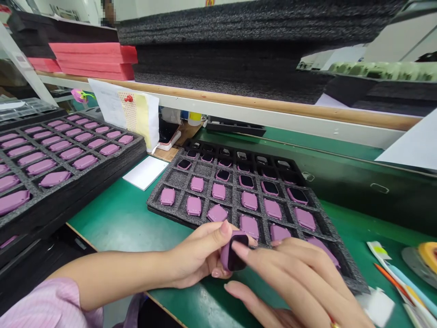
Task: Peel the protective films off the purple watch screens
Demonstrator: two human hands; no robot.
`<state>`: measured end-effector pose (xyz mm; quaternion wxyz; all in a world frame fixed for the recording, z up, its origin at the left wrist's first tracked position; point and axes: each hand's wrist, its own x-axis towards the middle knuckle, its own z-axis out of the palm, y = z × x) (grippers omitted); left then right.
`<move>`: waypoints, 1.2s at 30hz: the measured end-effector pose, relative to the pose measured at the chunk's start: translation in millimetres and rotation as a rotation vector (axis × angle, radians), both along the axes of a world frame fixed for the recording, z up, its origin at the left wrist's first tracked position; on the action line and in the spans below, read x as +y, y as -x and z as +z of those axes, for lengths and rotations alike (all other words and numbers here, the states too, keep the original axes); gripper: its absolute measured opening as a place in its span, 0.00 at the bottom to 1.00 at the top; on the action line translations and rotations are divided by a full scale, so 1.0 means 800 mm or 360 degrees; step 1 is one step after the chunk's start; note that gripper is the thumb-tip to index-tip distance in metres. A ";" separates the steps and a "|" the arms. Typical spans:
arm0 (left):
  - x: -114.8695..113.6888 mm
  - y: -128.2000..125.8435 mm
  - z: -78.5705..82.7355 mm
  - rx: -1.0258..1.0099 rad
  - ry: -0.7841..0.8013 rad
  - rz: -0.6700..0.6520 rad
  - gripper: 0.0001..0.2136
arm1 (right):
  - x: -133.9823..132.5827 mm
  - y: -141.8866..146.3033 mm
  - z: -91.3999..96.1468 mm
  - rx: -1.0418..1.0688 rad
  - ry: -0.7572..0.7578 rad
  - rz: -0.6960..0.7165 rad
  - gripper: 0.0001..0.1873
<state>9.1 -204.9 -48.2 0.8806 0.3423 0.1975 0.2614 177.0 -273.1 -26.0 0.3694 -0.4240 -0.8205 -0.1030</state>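
Note:
A purple smartwatch case with a black screen is gripped in my left hand, thumb on its top edge and fingers beneath. One finger of my right hand touches the screen, while its thumb hangs apart below; the hand grips nothing. Just beyond both hands lies a black foam tray with a grid of compartments. Purple watch cases lie back side up in its nearer rows. Farther rows hold watch cases with dark screens facing up. My right hand covers part of the tray's near side.
At left stands a stack of foam trays filled with purple cases. A white pad lies between the trays. Pens and a brush lie at right, near a tape roll. A shelf carrying black foam sheets spans the back.

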 end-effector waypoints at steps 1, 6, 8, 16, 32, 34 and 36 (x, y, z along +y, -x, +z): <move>-0.001 -0.001 -0.002 0.0017 -0.0059 0.0012 0.29 | 0.006 0.001 -0.002 0.0029 0.0017 -0.0009 0.23; -0.002 -0.005 -0.004 0.0066 -0.0133 0.0060 0.27 | 0.015 0.003 -0.003 0.0274 0.0325 0.0075 0.20; -0.002 -0.005 -0.002 0.0084 -0.0029 0.0075 0.27 | 0.014 0.001 -0.001 0.0312 0.0350 0.0076 0.20; -0.001 -0.003 0.009 0.0198 0.0078 0.0054 0.28 | 0.018 -0.001 -0.001 0.0254 0.0319 0.0155 0.23; -0.002 -0.012 -0.022 0.0696 -0.0415 -0.0416 0.17 | 0.223 0.098 -0.038 0.0001 0.0818 -0.0167 0.20; -0.003 -0.013 -0.025 0.0680 -0.0425 -0.0389 0.16 | 0.245 0.108 -0.037 -0.0113 0.0852 -0.0152 0.19; -0.005 -0.014 -0.027 0.0639 -0.0424 -0.0400 0.19 | 0.269 0.109 -0.028 -0.0203 0.0875 -0.0196 0.19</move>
